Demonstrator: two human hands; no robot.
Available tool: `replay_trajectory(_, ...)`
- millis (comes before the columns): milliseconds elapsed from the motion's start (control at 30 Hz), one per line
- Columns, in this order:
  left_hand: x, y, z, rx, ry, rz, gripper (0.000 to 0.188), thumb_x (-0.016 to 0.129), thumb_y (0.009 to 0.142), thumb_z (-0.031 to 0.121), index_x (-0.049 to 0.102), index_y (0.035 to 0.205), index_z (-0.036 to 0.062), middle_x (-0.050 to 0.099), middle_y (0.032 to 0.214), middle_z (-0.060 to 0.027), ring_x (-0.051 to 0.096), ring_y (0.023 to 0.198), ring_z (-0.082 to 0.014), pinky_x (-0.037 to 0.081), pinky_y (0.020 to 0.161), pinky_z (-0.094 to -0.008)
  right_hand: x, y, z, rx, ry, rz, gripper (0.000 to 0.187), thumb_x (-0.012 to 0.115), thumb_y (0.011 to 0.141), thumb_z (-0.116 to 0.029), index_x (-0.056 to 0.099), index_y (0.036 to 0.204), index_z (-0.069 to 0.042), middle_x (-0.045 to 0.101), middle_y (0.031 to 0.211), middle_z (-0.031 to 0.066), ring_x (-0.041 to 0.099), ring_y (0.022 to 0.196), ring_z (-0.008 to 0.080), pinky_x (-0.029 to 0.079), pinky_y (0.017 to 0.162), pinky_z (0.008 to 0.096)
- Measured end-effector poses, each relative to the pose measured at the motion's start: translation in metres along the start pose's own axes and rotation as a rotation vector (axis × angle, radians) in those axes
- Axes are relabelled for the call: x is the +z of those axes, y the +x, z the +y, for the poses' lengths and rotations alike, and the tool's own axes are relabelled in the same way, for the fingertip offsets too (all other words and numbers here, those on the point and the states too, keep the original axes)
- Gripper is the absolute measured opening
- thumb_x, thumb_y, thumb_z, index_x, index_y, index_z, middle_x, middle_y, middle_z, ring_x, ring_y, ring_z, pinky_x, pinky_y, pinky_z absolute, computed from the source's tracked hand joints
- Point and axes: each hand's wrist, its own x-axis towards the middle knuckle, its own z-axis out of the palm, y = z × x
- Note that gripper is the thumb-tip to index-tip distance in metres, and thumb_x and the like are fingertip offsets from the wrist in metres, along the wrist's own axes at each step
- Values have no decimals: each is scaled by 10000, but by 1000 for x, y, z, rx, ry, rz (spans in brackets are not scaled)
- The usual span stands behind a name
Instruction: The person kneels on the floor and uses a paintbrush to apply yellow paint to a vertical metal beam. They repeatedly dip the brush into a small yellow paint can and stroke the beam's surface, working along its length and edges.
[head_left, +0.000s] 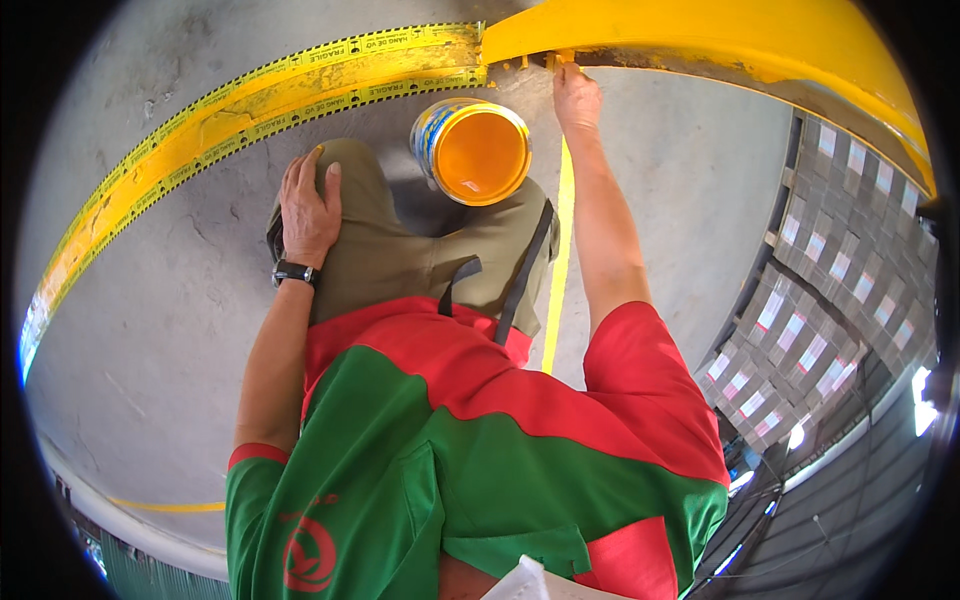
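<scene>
My right arm reaches forward to the underside of a yellow-painted metal beam (pixel 680 30). There my right hand (pixel 577 98) is closed, its fingers pressed together just at the beam's lower edge. Whatever it grips is mostly hidden; a small yellow bit shows at the fingertips. My left hand (pixel 310 208) lies on my left knee with the fingers stretched out, holding nothing. Between my knees, a little nearer than the beam, an open bucket (pixel 432 140) holds orange-yellow paint (pixel 482 155).
A worn yellow floor strip (pixel 270 98), edged on both sides with yellow-and-black printed tape (pixel 390 92), curves off to the left from the beam's end. A yellow line (pixel 560 270) runs along the grey floor beside my right leg. Stacked grey bundles (pixel 840 250) stand at right.
</scene>
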Motion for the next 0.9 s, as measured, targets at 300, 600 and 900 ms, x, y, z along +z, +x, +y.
replay_trajectory(300, 4, 2, -2, -31, -37, -15, 454, 585, 1042, 326, 597, 1352, -6, 623, 1320, -242, 535, 1296, -419, 420, 1103, -503, 3, 1, 8, -23, 26, -22, 170, 644, 970, -237, 659, 938, -71, 719, 791, 227, 706, 727, 439, 578, 683, 537)
replay_trajectory(600, 4, 3, -1, -43, -40, -29, 464, 568, 1050, 335, 594, 1354, -13, 623, 1321, -246, 531, 1302, -422, 418, 1109, -501, 3, 7, 6, 76, -7, -14, 191, 633, 974, -238, 638, 888, -67, 723, 788, 215, 707, 709, 434, 580, 670, 541)
replay_trajectory(900, 4, 3, 0, -56, -56, -13, 471, 559, 1056, 346, 591, 1358, -15, 611, 1336, -256, 529, 1301, -434, 417, 1107, -511, -66, -3, -15, 85, -37, 175, 131, 660, 955, -208, 671, 940, -79, 721, 769, 166, 701, 688, 410, 573, 643, 519)
